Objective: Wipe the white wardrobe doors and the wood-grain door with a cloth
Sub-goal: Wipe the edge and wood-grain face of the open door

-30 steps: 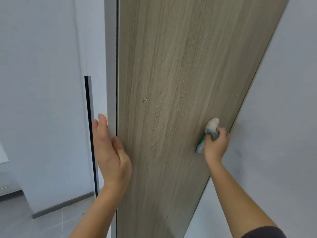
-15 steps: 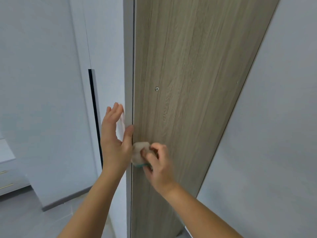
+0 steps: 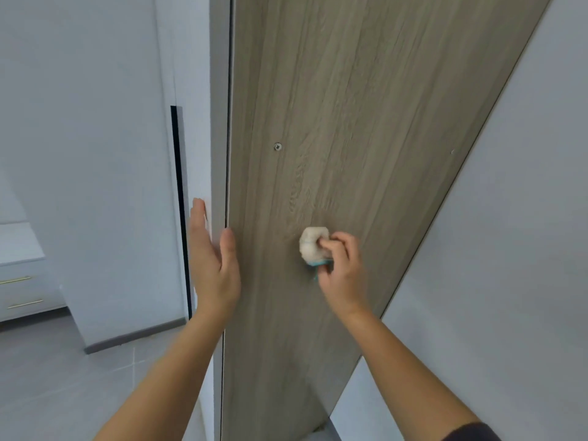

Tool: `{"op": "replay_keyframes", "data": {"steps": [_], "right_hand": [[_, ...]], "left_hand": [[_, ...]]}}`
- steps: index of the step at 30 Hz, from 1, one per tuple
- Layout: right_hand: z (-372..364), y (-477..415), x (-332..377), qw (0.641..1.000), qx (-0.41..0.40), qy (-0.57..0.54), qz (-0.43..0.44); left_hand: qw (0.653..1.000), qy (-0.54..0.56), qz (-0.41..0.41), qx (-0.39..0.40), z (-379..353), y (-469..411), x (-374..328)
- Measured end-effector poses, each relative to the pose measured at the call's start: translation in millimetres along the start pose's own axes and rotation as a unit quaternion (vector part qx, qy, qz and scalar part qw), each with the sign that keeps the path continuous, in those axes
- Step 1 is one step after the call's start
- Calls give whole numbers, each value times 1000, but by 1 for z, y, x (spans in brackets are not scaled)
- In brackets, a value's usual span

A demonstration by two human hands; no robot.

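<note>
Two bare forearms led up to the left hand (image 3: 213, 265) and the right hand (image 3: 342, 275) — both uncovered. A dark, near-black sleeve (image 3: 474, 433) edged the right arm, lowest down.

drawer unit (image 3: 22, 259): white, two gold handles (image 3: 16, 279), far left | floor (image 3: 63, 383): grey tiles

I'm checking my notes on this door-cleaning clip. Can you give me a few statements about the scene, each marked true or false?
1. The right hand grips a bunched cloth against the wood-grain door. True.
2. The left hand holds a spray bottle. False: it holds nothing, fingers straight at the door's edge.
3. A screw sits in the door above the cloth. True.
4. The cloth is red. False: it is whitish with a teal edge.
</note>
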State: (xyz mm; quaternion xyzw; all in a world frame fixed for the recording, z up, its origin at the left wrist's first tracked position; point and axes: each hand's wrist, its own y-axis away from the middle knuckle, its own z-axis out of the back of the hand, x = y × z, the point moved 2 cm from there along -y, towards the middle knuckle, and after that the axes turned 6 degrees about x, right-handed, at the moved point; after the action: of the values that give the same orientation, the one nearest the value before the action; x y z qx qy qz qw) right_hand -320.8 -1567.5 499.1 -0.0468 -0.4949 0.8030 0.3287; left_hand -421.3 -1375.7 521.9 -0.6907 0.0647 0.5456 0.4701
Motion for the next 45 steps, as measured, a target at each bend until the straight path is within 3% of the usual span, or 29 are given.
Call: {"op": "replay_keyframes", "data": {"steps": [5, 9, 14, 20, 27, 34, 40, 45], "right_hand": [[32, -13, -70, 988, -37, -3, -152], [48, -22, -129, 947, -81, 6, -310], [60, -26, -185, 901, -77, 35, -426], [59, -19, -219, 870, -68, 44, -487], [41, 3, -200, 835, -109, -16, -539], [4, 33, -118, 862, -129, -100, -480], [-29, 41, -43, 882, -178, -120, -420], [-54, 55, 14, 952, -193, -113, -210]], "left_hand": [[998, -34, -5, -50, -5, 1, -3], [995, -62, -6, -82, -8, 1, -1], [990, -91, -8, -110, -9, 1, 5], [987, -93, -22, -126, -12, 2, 5], [987, -102, -14, -124, -12, 2, 6], [989, -83, -26, -120, -12, 1, 3], [997, -35, -42, -60, -6, 1, 3], [994, 43, -96, -3, 2, 9, 12]]}}
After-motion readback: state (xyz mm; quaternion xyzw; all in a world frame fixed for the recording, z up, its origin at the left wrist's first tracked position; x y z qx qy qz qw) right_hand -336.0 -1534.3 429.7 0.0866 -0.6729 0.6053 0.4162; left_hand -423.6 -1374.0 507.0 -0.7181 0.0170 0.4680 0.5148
